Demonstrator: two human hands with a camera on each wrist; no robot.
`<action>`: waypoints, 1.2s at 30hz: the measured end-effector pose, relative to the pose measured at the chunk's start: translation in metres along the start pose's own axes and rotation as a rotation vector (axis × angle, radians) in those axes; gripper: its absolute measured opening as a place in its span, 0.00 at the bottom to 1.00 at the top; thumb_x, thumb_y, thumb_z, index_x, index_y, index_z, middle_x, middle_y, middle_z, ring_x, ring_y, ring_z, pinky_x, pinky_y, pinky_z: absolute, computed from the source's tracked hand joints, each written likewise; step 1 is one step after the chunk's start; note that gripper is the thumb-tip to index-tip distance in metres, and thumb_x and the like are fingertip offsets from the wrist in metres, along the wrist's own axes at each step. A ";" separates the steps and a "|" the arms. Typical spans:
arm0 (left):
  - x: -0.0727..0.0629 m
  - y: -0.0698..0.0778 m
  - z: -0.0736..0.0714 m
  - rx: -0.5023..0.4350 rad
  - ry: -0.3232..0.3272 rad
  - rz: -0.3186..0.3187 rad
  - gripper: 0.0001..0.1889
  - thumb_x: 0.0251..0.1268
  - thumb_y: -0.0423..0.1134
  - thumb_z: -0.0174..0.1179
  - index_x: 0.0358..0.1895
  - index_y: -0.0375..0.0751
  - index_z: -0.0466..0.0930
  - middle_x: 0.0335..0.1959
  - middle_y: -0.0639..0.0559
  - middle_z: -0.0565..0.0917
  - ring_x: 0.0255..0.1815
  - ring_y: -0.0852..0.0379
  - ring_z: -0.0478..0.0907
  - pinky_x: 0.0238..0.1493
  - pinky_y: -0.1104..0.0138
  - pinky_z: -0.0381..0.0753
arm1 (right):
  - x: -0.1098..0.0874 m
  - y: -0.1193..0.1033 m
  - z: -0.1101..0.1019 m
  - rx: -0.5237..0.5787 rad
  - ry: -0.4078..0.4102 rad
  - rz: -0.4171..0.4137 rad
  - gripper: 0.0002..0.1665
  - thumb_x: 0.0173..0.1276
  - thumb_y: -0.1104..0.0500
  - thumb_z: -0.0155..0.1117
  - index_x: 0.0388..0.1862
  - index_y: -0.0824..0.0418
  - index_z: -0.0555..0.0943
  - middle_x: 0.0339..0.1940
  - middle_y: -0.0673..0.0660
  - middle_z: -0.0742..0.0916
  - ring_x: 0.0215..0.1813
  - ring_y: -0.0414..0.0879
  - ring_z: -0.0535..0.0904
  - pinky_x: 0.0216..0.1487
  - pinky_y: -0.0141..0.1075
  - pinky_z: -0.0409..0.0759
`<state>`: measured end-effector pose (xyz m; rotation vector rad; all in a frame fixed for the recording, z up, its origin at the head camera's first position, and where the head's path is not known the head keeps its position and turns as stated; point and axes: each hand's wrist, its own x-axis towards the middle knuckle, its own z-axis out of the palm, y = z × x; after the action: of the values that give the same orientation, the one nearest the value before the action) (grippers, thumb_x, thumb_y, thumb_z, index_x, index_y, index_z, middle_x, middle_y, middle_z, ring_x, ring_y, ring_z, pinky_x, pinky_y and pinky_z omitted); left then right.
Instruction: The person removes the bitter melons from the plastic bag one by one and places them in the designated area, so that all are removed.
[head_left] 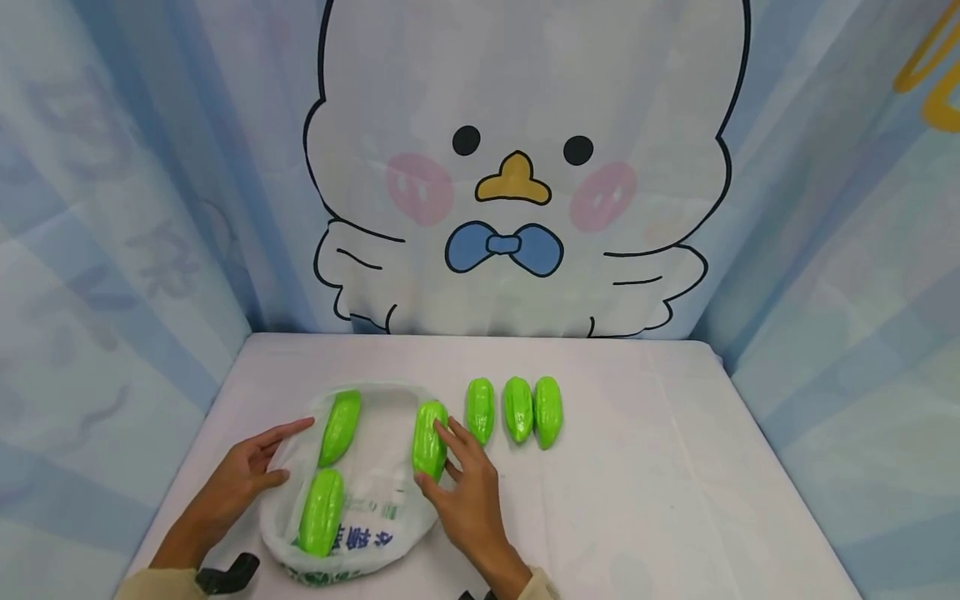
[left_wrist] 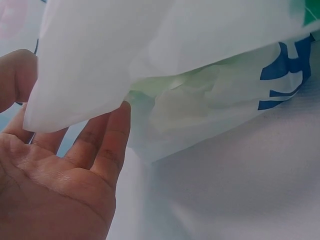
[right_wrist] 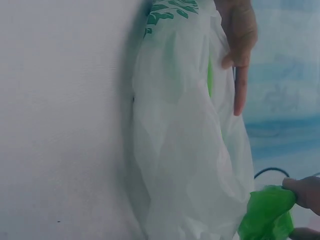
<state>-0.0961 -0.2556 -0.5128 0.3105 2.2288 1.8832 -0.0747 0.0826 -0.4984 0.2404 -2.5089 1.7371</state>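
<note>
A white plastic bag (head_left: 390, 554) with blue and green print lies on the table, its mouth spread wide. Against its left inner side sit two glossy green cucumber-shaped pieces (head_left: 341, 427), one behind the other. At the bag's right rim my right hand (head_left: 472, 496) pinches another green piece (head_left: 430, 442) between thumb and fingers; in the right wrist view this piece (right_wrist: 267, 212) looks film-wrapped. My left hand (head_left: 243, 467) touches the bag's left outer side with fingers fairly straight and thumb apart. In the left wrist view, bag plastic (left_wrist: 90, 65) covers parts of its fingers.
Three more green pieces (head_left: 517, 410) stand in a row right of the bag, toward the back of the white table (head_left: 637, 500). A curtain with a cartoon bird (head_left: 517, 275) hangs behind, and blue curtains (head_left: 112, 292) flank both sides.
</note>
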 end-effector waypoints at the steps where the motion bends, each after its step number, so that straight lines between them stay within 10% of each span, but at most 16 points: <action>1: 0.000 0.000 0.000 -0.002 0.000 0.005 0.36 0.74 0.30 0.63 0.81 0.27 0.61 0.71 0.81 0.71 0.69 0.94 0.61 0.63 0.88 0.69 | -0.002 0.001 -0.002 0.000 0.011 0.001 0.46 0.63 0.65 0.80 0.80 0.54 0.73 0.83 0.61 0.70 0.81 0.61 0.70 0.64 0.38 0.84; 36: 0.000 -0.002 0.002 0.032 0.019 -0.019 0.33 0.76 0.32 0.62 0.81 0.31 0.63 0.72 0.80 0.71 0.69 0.95 0.58 0.63 0.90 0.65 | -0.048 0.047 -0.022 -0.047 0.138 0.208 0.44 0.59 0.65 0.83 0.75 0.57 0.78 0.78 0.67 0.74 0.76 0.67 0.74 0.61 0.42 0.86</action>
<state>-0.0955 -0.2539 -0.5150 0.2767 2.2677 1.8499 -0.0358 0.1234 -0.5415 -0.1441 -2.5479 1.6943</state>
